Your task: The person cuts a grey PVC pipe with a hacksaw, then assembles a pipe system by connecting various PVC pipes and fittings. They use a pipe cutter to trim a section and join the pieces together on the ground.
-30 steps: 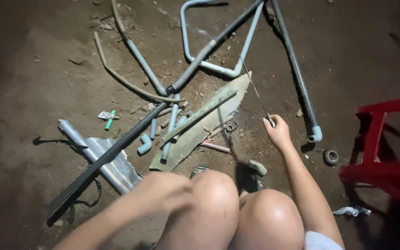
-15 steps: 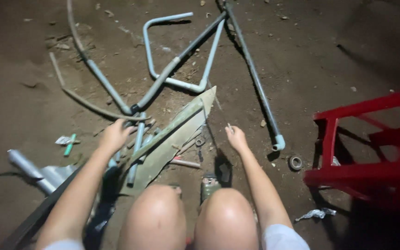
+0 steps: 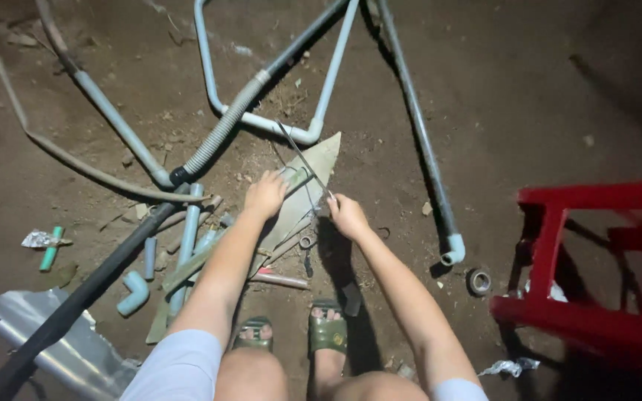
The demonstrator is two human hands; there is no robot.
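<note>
1. The person squats on the dirt ground, with both arms reaching forward and down.
2. The left hand lies on a flat, pale green pointed sheet. Its fingers are curled down on the sheet's left edge, pressing on it.
3. The right hand is closed around the low end of a thin metal rod. The rod slants up and to the left across the sheet.
4. The pointed sheet lies on the ground right in front of the person's feet. Its tip points up and to the right, close to a bent white pipe frame.
5. A grey ribbed hose runs from the frame down to the left, and ends just beside the left hand's side of the sheet.
6. Short blue pipe pieces lie on the left, under and beside the left arm. A small blue elbow joint lies near them.
7. A long grey pipe lies to the right of the hands and ends in an elbow.
8. A red plastic stool stands at the far right, well apart from the hands. A small roll of tape lies between it and the long pipe.
9. Two green sandals show at the bottom, just behind the hands.
10. A shiny silver sheet lies at the bottom left corner.
</note>
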